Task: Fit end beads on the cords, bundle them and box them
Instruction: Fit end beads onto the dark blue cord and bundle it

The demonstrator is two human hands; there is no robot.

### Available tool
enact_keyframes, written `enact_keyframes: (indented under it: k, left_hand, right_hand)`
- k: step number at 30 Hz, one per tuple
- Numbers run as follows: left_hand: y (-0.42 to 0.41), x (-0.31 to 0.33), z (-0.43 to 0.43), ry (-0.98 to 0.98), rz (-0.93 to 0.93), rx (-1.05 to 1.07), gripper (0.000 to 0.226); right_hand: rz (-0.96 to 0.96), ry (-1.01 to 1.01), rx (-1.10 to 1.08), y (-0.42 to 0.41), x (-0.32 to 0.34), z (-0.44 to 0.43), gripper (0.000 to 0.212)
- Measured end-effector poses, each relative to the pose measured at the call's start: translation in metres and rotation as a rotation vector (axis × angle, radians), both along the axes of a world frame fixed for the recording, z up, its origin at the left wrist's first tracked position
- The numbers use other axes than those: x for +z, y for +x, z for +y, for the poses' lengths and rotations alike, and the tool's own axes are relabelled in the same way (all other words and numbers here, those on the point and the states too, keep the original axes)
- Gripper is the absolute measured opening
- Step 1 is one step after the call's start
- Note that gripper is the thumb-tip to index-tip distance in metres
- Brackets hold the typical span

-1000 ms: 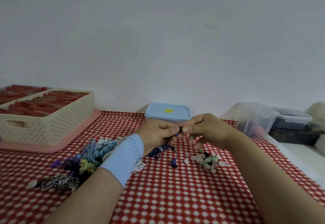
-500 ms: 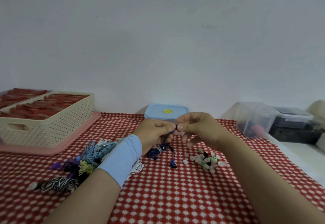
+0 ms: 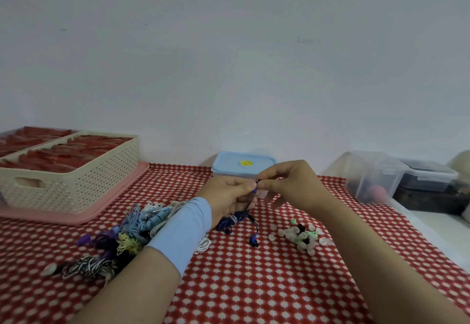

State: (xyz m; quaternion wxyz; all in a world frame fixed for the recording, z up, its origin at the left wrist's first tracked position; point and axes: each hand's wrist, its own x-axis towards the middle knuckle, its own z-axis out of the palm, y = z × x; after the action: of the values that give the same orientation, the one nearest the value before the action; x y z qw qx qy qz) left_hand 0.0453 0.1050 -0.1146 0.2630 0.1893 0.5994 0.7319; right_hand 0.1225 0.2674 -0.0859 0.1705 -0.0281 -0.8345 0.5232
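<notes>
While my left hand [image 3: 229, 196] pinched the blue cord [image 3: 250, 202] by its end above the table [image 3: 254, 285] and my right hand [image 3: 292, 186] pinched a dark bead [image 3: 257, 183] against it, I feared a crooked push would pop it loose into the bead pile [image 3: 302, 237].

We note open counter [image 3: 254, 285] nearest us. Cord pile [image 3: 137, 224] blocks the left, loose beads [image 3: 292, 234] the right; cream basket [image 3: 89, 183], blue-lidded box [image 3: 229, 163] and clear tub [image 3: 373, 171] line the back wall, with free gaps between them.
</notes>
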Motion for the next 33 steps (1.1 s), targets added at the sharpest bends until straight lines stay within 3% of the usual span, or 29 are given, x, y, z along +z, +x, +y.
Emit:
enact_keyframes:
  k: [14, 33]
  left_hand:
    - [0.000, -0.001, -0.002, -0.031, 0.079, -0.056, 0.020]
    - [0.008, 0.001, 0.000, -0.116, 0.249, -0.086, 0.009]
  right_hand:
    - [-0.142, -0.023, 0.129, 0.012, 0.007, 0.009, 0.013]
    - [-0.315, -0.160, 0.156, 0.014, 0.006, 0.015, 0.010]
